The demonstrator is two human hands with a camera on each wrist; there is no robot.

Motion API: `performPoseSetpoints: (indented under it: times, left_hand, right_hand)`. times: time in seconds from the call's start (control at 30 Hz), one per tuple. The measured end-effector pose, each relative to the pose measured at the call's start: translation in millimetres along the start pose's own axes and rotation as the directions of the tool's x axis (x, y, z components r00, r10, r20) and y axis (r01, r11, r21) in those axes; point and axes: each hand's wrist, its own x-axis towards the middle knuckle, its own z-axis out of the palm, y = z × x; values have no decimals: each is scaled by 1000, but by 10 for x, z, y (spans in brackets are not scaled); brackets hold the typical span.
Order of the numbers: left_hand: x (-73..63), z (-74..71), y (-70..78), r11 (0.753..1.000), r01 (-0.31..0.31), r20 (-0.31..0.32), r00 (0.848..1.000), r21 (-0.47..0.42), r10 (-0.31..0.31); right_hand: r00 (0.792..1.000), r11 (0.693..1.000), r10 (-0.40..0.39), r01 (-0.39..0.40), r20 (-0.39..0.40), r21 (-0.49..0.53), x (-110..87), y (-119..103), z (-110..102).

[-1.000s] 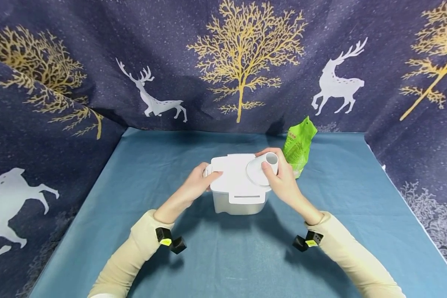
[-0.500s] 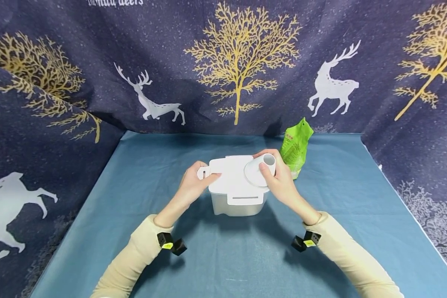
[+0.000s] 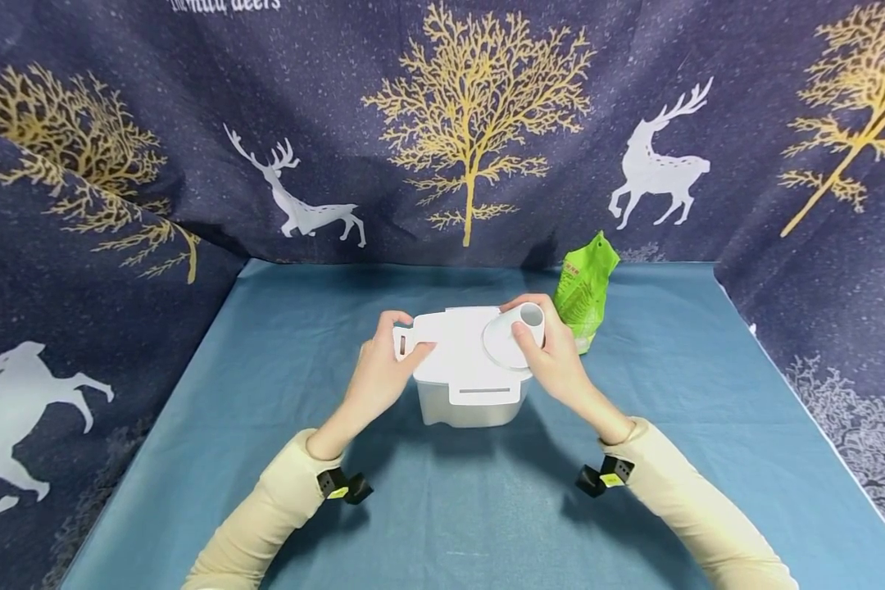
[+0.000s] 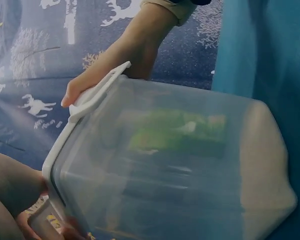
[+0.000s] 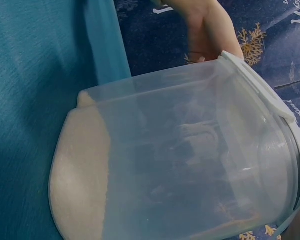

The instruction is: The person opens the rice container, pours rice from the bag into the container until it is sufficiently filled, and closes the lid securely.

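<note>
A translucent plastic storage box (image 3: 472, 411) with a white lid (image 3: 453, 332) stands on the table. Pale grainy contents (image 5: 82, 170) cover its bottom in the wrist views. My left hand (image 3: 378, 369) is at the left end, thumb on the lid, fingers around the left latch (image 3: 403, 344), which sticks outward. In the left wrist view, fingertips show beside that latch (image 4: 46, 220). My right hand (image 3: 556, 356) grips a white tube (image 3: 505, 332) with a wide round base on the lid's right part, thumb in front. Its other fingers are mostly hidden. The front latch (image 3: 484, 392) lies against the box.
A green bag (image 3: 584, 291) stands upright behind the right hand, close to the box. Blue cloth (image 3: 442, 524) covers the table. A dark patterned curtain (image 3: 302, 98) hangs at the back and along the sides.
The left latch has swung outward from the box's end, and my left fingers have shifted around it. My right hand keeps its hold. The head view has shifted slightly.
</note>
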Motion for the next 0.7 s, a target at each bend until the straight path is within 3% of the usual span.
performPoseSetpoints:
  times: [0.2,0.33,0.4,0.6,0.7]
  left_hand:
    - [-32,9,-27,986,-154,-31,987,60,156]
    - [-25,13,-68,943,-325,-50,943,68,329]
    - [-14,12,-84,924,-377,-38,924,60,380]
    - [54,-1,-137,929,-370,117,923,0,368]
    - [90,9,-162,924,-381,175,909,-17,378]
  right_hand:
    - [1000,1000,11,-11,13,-7,-8,-3,-13]
    - [999,999,36,-36,22,2,-22,8,-18]
    - [998,999,54,-54,29,4,-34,17,-23]
    - [993,995,98,-98,60,8,-57,50,-41]
    - [992,994,104,-105,66,14,-46,46,-45]
